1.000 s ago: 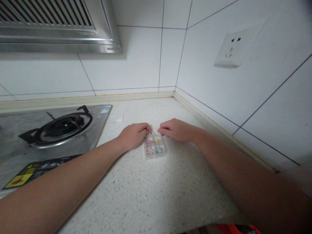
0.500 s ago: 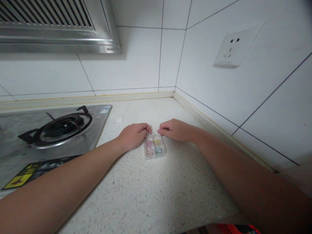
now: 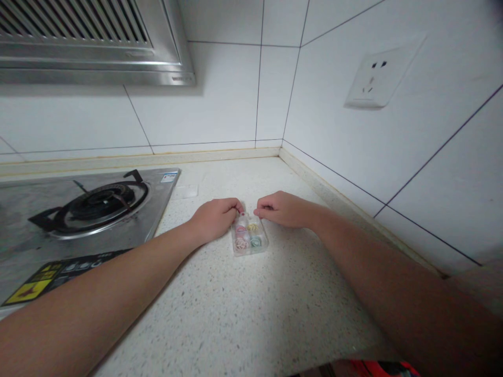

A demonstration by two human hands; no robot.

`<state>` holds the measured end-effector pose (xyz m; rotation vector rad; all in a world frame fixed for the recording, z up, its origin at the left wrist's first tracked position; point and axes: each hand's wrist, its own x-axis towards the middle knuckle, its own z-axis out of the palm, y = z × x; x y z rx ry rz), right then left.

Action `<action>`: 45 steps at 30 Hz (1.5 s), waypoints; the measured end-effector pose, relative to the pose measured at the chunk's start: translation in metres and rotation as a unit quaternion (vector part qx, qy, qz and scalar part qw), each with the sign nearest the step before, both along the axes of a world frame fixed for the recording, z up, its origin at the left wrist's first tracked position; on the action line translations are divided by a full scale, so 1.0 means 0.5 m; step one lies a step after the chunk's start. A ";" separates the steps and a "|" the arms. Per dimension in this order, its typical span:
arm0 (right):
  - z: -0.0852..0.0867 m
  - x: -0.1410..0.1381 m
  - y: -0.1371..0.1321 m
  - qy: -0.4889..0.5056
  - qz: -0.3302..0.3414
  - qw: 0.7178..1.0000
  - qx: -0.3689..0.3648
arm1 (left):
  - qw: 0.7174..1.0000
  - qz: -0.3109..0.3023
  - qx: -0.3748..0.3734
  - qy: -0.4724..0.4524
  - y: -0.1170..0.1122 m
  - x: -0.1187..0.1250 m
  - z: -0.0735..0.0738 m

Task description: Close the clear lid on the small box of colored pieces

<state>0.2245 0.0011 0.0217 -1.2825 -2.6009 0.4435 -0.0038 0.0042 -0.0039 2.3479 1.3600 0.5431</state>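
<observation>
A small clear plastic compartment box [image 3: 249, 250] lies on the speckled countertop. Small elastic-looking bands fill its sections: pale pink bands [image 3: 241, 244] at front left, teal bands [image 3: 255, 241] at front right, yellow bands [image 3: 252, 228] behind, and pink ones at the back left. My left hand [image 3: 217, 219] is closed at the box's back left corner, its fingertips pinching the edge there. At the back right corner my right hand [image 3: 280, 209] is curled with thumb and forefinger pressed together; anything between them is too small to make out.
A clear flat plastic piece [image 3: 187, 191] lies by the edge of the gas stove [image 3: 161, 201] on the left. Above it hangs a steel range hood [image 3: 176, 52]. White tiled walls meet behind the counter [image 3: 220, 314], and a socket [image 3: 369, 78] is on the right wall.
</observation>
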 end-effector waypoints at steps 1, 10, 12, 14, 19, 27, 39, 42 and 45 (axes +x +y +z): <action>0.000 0.000 0.000 -0.001 -0.001 1.000 0.000 | 1.000 0.001 -0.001 0.000 0.000 0.000 0.000; -0.004 0.001 0.003 0.004 -0.001 1.000 -0.007 | 1.000 0.000 0.004 -0.001 -0.001 0.000 0.002; -0.004 0.002 0.002 0.006 -0.001 1.000 -0.007 | 1.000 0.000 0.004 -0.002 -0.002 0.000 0.002; -0.004 0.001 0.002 0.006 -0.003 1.000 -0.009 | 1.000 0.000 0.003 -0.002 -0.001 -0.001 0.001; -0.003 -0.001 0.001 0.003 -0.006 1.000 -0.010 | 1.000 0.001 0.000 -0.003 0.001 -0.001 -0.002; -0.004 0.002 0.002 0.004 -0.004 1.000 -0.009 | 1.000 -0.001 0.001 -0.004 0.000 -0.001 0.000; -0.004 0.002 0.002 0.011 -0.005 1.000 -0.014 | 1.000 -0.004 0.003 -0.008 0.003 -0.002 -0.006; -0.002 0.001 0.000 0.008 -0.004 1.000 -0.015 | 1.000 -0.004 -0.001 -0.009 0.002 -0.001 -0.004; 0.001 0.000 -0.002 0.005 -0.005 1.000 -0.017 | 1.000 -0.002 -0.004 -0.010 0.001 0.000 -0.003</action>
